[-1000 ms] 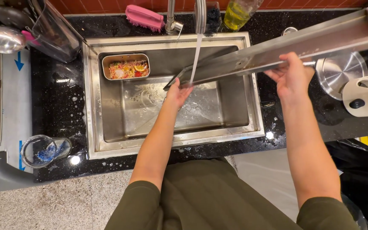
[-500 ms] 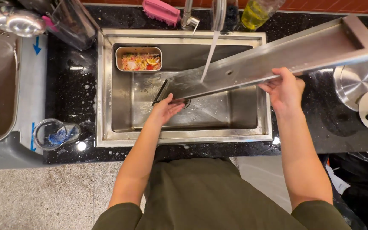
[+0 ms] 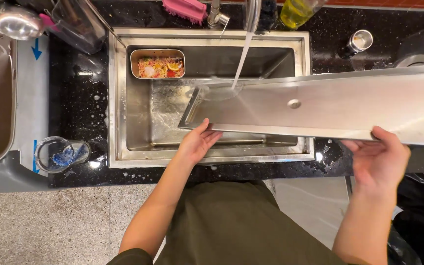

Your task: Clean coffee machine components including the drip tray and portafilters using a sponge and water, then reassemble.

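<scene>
We take the sink (image 3: 123,98) as our landmark. Across it, and reaching far out past its right rim over the black counter (image 3: 74,98), lies the long steel panel (image 3: 330,110), its left end tilted down into the basin under the running water (image 3: 241,54). Most of its length hangs beyond the sink, so we judge that it could tip or swing if either hand loosens, and the wet metal would make a slip easy. Water striking the flat face may also run along it and spill onto the counter right of the sink.

Our left hand (image 3: 197,143), above the sink's front rim, is spread with fingers pressed up against the panel's near edge. Our right hand (image 3: 380,159), well right of the sink, is open and cupped, fingers curled over the same edge.

Inside the sink at its back left sits a strainer basket (image 3: 157,64) of food scraps; a swinging panel end could knock it. A glass beaker (image 3: 55,154) lies left of the sink.
</scene>
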